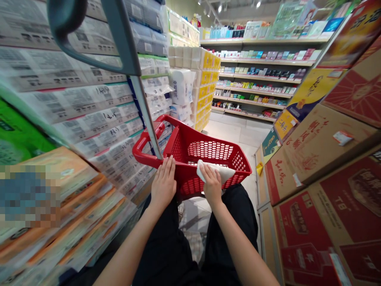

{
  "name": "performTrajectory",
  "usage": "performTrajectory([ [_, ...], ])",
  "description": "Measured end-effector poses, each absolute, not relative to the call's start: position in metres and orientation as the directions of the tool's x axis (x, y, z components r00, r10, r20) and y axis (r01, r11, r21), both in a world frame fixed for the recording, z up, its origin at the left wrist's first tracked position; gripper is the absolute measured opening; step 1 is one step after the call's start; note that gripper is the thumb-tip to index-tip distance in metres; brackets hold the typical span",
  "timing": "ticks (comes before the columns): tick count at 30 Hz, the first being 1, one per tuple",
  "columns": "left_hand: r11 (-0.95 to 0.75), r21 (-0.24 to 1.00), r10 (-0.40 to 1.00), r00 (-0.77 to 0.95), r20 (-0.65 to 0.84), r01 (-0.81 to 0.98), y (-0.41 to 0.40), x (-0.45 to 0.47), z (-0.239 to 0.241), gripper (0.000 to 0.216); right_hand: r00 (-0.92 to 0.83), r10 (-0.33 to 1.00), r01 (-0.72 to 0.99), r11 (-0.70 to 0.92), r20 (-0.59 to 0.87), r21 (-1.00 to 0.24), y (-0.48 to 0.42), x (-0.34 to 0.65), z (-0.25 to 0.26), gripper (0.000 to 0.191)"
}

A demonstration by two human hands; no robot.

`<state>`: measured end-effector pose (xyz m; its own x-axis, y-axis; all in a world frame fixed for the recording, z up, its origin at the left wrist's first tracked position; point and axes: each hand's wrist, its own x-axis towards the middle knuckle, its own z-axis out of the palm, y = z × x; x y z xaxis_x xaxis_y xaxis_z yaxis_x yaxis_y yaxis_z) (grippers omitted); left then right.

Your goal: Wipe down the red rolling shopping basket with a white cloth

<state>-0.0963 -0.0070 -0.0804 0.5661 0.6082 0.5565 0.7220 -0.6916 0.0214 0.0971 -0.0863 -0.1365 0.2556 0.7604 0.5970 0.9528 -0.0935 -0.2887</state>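
The red plastic basket, lattice-walled and rectangular, stands in the aisle with its long axis pointing away from the person. The left hand lies open and flat on its near rim. The right hand presses a soft white cloth on that rim, seemingly flat-palmed rather than gripping. The cloth stretches rightwards.

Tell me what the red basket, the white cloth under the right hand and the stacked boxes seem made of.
Red basket: moulded plastic, slightly glossy; uniform colour, grid-perforated walls. White cloth under the right hand: soft fabric or paper towel, matte, creased; cannot tell which. Stacked boxes: likely cardboard, matte brown with red print.
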Motion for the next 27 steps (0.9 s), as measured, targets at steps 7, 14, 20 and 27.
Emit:
performTrajectory([
  [7, -0.694, 0.032, 0.607, 0.561, 0.564, 0.719, -0.009, -0.095, -0.078, 0.079, 0.416, 0.753, 0.901, -0.263, 0.511, -0.345, -0.103, 0.118, -0.137, 0.070],
  [14, -0.698, 0.020, 0.591, 0.560, 0.581, 0.716, -0.006, -0.095, -0.083, 0.071, 0.280, 0.825, 0.905, -0.056, 0.490, -0.422, -0.052, 0.020, -0.090, 0.064],
  [20, -0.694, 0.008, 0.594, 0.566, 0.572, 0.720, -0.007, -0.096, -0.081, 0.073, 0.251, 0.802, 0.918, -0.018, 0.543, -0.397, -0.052, 0.026, -0.100, 0.065],
  [27, -0.693, 0.042, 0.611, 0.556, 0.563, 0.720, -0.009, -0.096, -0.079, 0.082, 0.329, 0.758, 0.933, -0.168, 0.564, -0.319, -0.095, 0.106, -0.137, 0.071],
])
